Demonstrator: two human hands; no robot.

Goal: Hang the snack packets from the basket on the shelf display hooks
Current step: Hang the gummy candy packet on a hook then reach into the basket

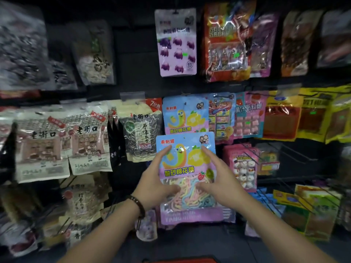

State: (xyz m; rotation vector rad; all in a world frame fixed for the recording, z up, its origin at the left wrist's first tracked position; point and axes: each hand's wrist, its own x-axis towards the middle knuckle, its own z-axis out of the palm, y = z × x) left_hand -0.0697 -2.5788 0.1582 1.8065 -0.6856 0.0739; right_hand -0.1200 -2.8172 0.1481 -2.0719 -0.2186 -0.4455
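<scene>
- Now both hands grip one blue sour-candy packet (187,175) at centre frame.
- Left hand (154,184) clasps its left edge, thumb on front.
- Right hand (218,179) clasps its right edge.
- Matching packet (185,114) hangs just above.

Two bare forearms in view, no sleeves. Left hand (153,184): no rings seen. Dark beaded bracelet (137,204) around the wrist just behind it, beads rounded, brown-black. Right hand (218,177): nothing worn at its wrist; no rings, no watch visible.
</scene>
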